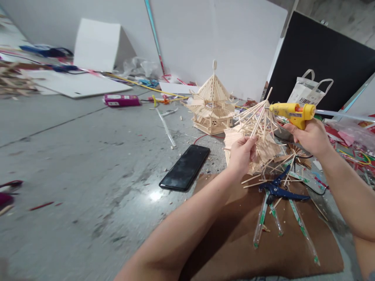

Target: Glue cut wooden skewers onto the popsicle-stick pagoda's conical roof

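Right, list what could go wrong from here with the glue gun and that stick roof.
1. The glue gun nozzle points into the stick roof close to the left hand; hot glue could reach the fingers.
2. The roof's loose sticks splay out; a tighter grip might snap or shift them.
3. The phone lies just beside the work, where drips or dropped sticks could land on it.

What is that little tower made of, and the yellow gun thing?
The little tower looks like pale bare wood: thin sticks laid side by side, matte, unpainted. The roof piece in the left hand looks the same. The yellow glue gun in the right hand seems smooth, slightly shiny plastic.
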`<move>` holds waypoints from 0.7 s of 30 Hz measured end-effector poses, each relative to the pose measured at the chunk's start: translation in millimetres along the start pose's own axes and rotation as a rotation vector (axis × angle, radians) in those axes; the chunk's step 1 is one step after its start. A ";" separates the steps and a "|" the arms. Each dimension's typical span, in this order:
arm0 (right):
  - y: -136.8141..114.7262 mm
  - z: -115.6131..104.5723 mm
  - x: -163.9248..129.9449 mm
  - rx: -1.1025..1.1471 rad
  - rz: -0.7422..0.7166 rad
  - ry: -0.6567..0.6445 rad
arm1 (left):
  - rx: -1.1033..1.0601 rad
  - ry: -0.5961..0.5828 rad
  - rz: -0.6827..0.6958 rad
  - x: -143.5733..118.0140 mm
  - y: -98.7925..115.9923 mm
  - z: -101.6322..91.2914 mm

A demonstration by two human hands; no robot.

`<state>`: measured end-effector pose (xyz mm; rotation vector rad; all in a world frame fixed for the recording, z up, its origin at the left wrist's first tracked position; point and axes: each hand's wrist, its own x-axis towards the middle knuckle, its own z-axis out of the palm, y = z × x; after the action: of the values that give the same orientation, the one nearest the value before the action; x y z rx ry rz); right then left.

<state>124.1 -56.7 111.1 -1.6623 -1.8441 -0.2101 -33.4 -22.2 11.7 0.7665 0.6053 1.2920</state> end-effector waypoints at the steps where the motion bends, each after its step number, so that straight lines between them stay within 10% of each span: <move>1: -0.3 -0.2 0.0 0.003 0.002 -0.003 | 0.000 0.000 0.000 0.1 -0.2 -0.2; 21: 4.6 1.4 -0.4 -0.018 -0.008 0.004 | 0.017 0.003 -0.002 2.3 -1.2 -0.9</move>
<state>127.9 -55.5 108.5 -1.6655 -1.8515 -0.2334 -32.9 -20.0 10.3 0.7776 0.6204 1.2876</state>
